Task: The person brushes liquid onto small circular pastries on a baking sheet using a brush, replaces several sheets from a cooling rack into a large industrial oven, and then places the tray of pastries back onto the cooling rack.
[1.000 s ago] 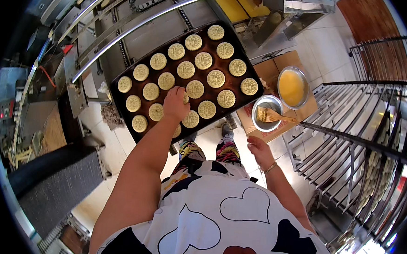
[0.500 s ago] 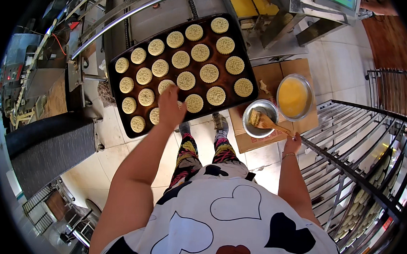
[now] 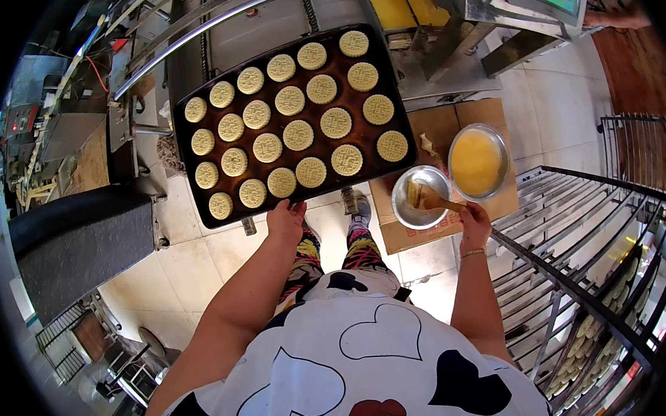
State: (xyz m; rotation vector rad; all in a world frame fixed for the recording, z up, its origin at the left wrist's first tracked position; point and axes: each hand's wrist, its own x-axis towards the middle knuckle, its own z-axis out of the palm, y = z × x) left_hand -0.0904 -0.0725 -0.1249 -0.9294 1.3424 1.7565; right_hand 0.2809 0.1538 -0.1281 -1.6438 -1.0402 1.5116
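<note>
A dark baking tray [image 3: 189,130] holds several pale round pastries [image 3: 298,135] with stamped patterns. My left hand [image 3: 286,219] is at the tray's front edge, below the pastries, its fingers apart and nothing visible in them. My right hand [image 3: 475,224] grips the wooden handle of a wide brush [image 3: 436,201], whose head rests in a metal bowl [image 3: 401,212]. Beside it, to the upper right, stands a second metal bowl holding yellow liquid [image 3: 473,162]. Both bowls are on a piece of cardboard [image 3: 400,239].
Behind the tray is a conveyor machine with rails [image 3: 230,19]. A metal rack [image 3: 558,275] with trays of pale pieces stands to my right. A dark belt [image 3: 79,246] is at the left. Another person's hand [image 3: 615,19] shows at the top right, beside a machine with a screen.
My left hand has drawn back from among the pastries to the tray's front edge. My right hand has moved up to the brush and taken hold of its handle.
</note>
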